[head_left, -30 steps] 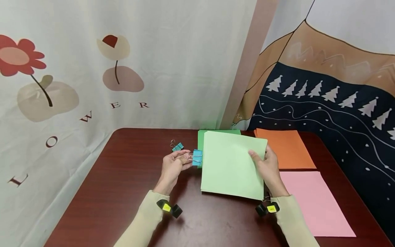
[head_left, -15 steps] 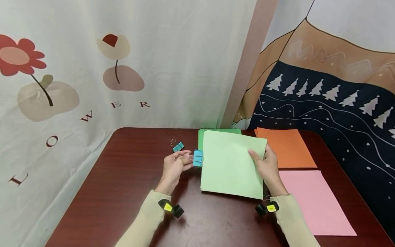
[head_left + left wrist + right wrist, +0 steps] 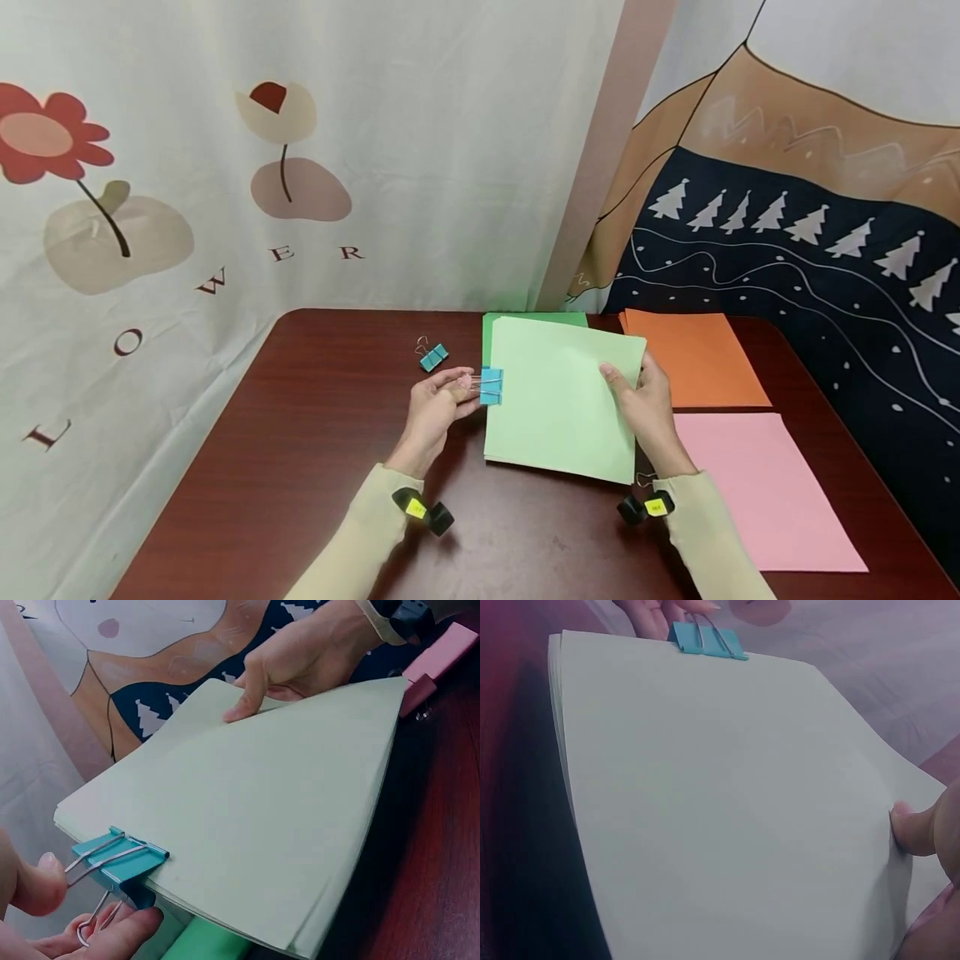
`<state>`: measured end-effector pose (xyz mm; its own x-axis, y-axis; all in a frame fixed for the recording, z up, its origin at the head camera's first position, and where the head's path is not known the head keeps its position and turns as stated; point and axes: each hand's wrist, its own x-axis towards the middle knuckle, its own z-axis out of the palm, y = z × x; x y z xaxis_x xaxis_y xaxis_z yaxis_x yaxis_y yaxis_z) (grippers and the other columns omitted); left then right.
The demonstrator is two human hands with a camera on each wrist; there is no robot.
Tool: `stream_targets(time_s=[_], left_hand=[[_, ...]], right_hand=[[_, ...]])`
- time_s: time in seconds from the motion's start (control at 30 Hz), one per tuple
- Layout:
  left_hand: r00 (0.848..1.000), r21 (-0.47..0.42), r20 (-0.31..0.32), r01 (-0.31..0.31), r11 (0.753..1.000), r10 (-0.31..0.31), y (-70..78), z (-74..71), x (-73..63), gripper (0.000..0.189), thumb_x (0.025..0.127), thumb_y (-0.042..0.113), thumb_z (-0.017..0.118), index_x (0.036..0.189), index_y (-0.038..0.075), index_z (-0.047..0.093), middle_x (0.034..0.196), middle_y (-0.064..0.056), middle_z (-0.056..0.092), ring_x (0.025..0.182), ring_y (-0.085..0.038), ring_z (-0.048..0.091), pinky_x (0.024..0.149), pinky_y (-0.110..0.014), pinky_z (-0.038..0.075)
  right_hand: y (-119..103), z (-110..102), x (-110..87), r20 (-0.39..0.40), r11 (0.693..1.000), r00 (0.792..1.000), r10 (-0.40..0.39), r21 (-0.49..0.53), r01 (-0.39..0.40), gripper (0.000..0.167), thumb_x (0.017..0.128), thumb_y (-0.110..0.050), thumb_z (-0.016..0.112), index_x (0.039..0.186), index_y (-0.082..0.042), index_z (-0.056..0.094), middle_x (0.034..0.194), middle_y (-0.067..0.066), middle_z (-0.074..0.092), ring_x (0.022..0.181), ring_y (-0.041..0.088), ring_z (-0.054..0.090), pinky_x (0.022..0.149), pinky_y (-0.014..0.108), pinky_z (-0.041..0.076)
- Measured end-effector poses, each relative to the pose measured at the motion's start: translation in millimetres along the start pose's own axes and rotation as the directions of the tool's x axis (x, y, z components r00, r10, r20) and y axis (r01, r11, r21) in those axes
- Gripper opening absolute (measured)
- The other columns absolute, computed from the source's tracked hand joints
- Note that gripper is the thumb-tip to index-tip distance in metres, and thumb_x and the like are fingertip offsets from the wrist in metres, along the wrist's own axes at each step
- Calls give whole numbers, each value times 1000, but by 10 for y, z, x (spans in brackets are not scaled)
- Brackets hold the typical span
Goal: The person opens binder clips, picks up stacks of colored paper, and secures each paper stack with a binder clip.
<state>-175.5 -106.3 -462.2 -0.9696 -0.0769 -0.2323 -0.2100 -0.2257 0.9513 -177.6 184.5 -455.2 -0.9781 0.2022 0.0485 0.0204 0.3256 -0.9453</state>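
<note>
A stack of light green paper (image 3: 558, 408) is held up over the table, its right edge gripped by my right hand (image 3: 641, 404) with the thumb on top. My left hand (image 3: 438, 412) pinches the wire handles of a blue binder clip (image 3: 491, 387). In the left wrist view the binder clip (image 3: 124, 859) sits over the edge of the paper (image 3: 247, 810), thumb on the upper handle and fingers at the lower one. The right wrist view shows the same binder clip (image 3: 706, 640) overlapping the sheet's far edge, with the right thumb (image 3: 915, 829) pressing the paper.
Another blue binder clip (image 3: 433, 357) lies on the table beyond my left hand. Darker green paper (image 3: 534, 318) lies behind the held stack. Orange paper (image 3: 701, 362) and pink paper (image 3: 772, 500) lie at the right. A pink binder clip (image 3: 431, 667) shows in the left wrist view.
My left hand has moved right with the blue binder clip, which now overlaps the paper's left edge instead of standing beside it. The paper has shifted slightly left.
</note>
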Motion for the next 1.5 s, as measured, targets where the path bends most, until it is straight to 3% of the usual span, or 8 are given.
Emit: stream_targets(time_s=[0.13, 0.37, 0.8, 0.97, 1.17, 1.4, 1.5], left_hand=[[999, 4, 46, 5, 1000, -6, 1, -18, 9, 30, 102, 9, 62, 128, -6, 63, 125, -23, 68, 93, -14, 72, 90, -37, 62], [990, 12, 141, -12, 1000, 10, 63, -79, 26, 35, 100, 16, 68, 125, -7, 62, 109, -12, 74, 95, -19, 74, 92, -41, 61], [969, 192, 234, 37, 981, -83, 44, -176, -6, 34, 93, 14, 75, 118, -5, 61, 106, -16, 74, 93, -22, 75, 90, -42, 62], [958, 275, 260, 44, 961, -118, 10, -246, -40, 34, 94, 18, 75, 116, -4, 63, 109, -16, 73, 94, -24, 76, 90, -41, 62], [951, 369, 284, 8, 929, -121, -17, -337, -90, 32, 96, 23, 74, 114, -2, 66, 111, -16, 73, 96, -30, 76, 92, -40, 61], [932, 431, 345, -49, 901, -114, -29, -402, -141, 28, 97, 21, 72, 110, -3, 69, 103, -17, 75, 93, -31, 74, 89, -41, 62], [923, 466, 358, -46, 884, -140, -42, -427, -163, 28, 96, 23, 73, 108, -3, 70, 97, -17, 74, 85, -27, 73, 84, -40, 63]], right_hand=[[5, -20, 15, 17, 1000, 1000, 10, -25, -10, 42, 102, -33, 65, 136, -11, 53, 114, 19, 68, 77, 9, 67, 67, 28, 59], [-20, -92, 44, 50, 998, 998, 44, -52, -41, 47, 101, -37, 66, 138, -11, 52, 112, 21, 69, 78, 13, 69, 67, 30, 59], [60, -207, 45, 181, 990, 978, 102, -114, -82, 54, 101, -39, 65, 142, -7, 50, 117, 22, 68, 82, 16, 69, 69, 31, 58], [104, -239, 46, 268, 989, 956, 117, -123, -86, 46, 104, -29, 62, 142, -5, 51, 109, 22, 72, 79, 17, 71, 68, 34, 59], [106, -255, 44, 342, 981, 933, 114, -189, -51, 43, 105, -28, 59, 140, -5, 52, 111, 18, 71, 85, 16, 69, 74, 32, 54], [110, -264, 27, 393, 975, 913, 108, -221, -20, 43, 104, -22, 60, 142, -2, 52, 107, 18, 73, 83, 18, 72, 72, 32, 56], [129, -269, 10, 427, 975, 898, 109, -221, -13, 45, 104, -19, 62, 143, 0, 50, 102, 17, 75, 80, 19, 73, 70, 33, 58]])
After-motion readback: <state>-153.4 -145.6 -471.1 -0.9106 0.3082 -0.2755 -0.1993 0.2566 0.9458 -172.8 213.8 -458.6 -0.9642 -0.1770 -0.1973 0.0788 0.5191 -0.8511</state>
